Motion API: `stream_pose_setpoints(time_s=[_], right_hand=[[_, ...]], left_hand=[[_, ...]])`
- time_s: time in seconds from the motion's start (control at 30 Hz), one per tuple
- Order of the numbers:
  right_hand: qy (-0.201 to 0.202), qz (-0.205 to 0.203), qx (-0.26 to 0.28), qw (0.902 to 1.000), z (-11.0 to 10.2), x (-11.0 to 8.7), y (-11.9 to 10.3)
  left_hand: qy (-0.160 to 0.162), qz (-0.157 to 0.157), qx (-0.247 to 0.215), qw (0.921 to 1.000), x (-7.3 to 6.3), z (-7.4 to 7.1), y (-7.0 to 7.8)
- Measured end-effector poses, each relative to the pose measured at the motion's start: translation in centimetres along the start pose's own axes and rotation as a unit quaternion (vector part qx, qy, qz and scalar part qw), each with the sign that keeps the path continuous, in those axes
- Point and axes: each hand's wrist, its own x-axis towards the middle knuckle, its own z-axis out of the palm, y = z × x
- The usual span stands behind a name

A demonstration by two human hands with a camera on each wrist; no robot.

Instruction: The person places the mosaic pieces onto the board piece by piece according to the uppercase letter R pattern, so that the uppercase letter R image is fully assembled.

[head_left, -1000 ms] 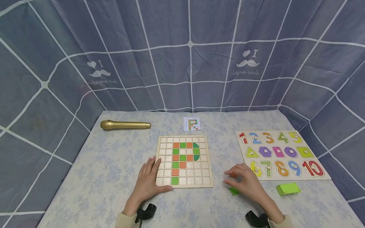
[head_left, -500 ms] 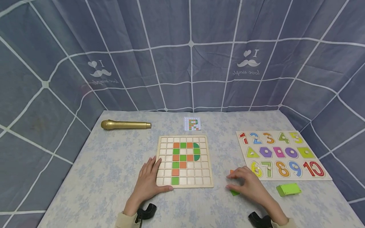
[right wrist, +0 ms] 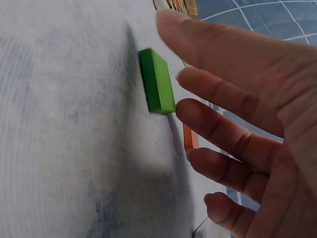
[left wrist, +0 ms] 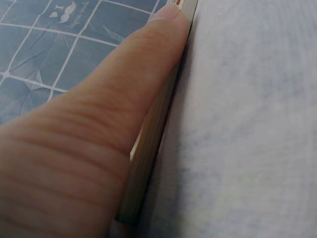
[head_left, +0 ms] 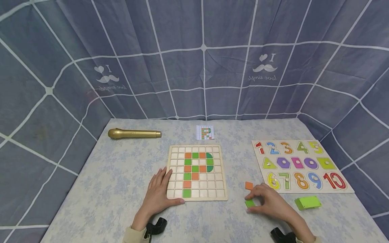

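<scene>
My left hand (head_left: 158,190) rests at the near-left corner of a wooden grid board (head_left: 224,168), fingers along its left side and thumb at its front edge. On the board, orange, green and dark green pieces form a P-like shape. Right of the board, my right hand (head_left: 271,201) reaches round a green square tile (head_left: 250,203), thumb and forefinger spread to either side. In the right wrist view that green tile (right wrist: 158,82) lies on the cloth, with a gap between it and the thumb. An orange tile (head_left: 249,185) lies just beyond the fingers.
A small pattern card (head_left: 205,132) lies behind the board. At the back left is a gold microphone (head_left: 135,133). A number-and-shape puzzle board (head_left: 291,172) lies at right, with a lime green block (head_left: 307,203) before it. Grid-patterned cloth walls surround the table.
My right hand has drawn back toward me and rightward, from over the orange tile to the green tile, uncovering the orange tile. The left hand stays on the board.
</scene>
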Motion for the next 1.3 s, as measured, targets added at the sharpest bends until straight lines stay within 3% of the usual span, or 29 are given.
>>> stream_pose_setpoints(time_s=[0.2,0.43,0.7,0.93,1.17,1.3], right_hand=[[-0.022,-0.029,0.006,0.9993,-0.2,-0.3,0.3],[-0.010,-0.045,0.007,0.9989,0.2,-0.1,-0.1],[0.006,-0.028,0.060,0.9978,1.6,1.2,-1.0],[0.053,0.007,0.066,0.9964,2.6,4.0,-2.5],[0.089,-0.012,0.045,0.9949,4.1,7.7,-4.4],[0.087,-0.007,0.040,0.9954,5.0,9.5,-5.5]], left_hand=[[0.002,0.000,0.000,1.0000,-0.1,0.0,0.0],[0.006,0.000,0.001,1.0000,-0.3,0.1,-0.1],[0.000,-0.003,-0.003,1.0000,-0.3,0.1,-0.1],[-0.001,-0.004,0.002,1.0000,-0.3,0.1,-0.2],[0.002,0.005,0.004,1.0000,0.0,0.3,-0.3],[0.004,0.008,0.002,1.0000,0.0,0.4,-0.4]])
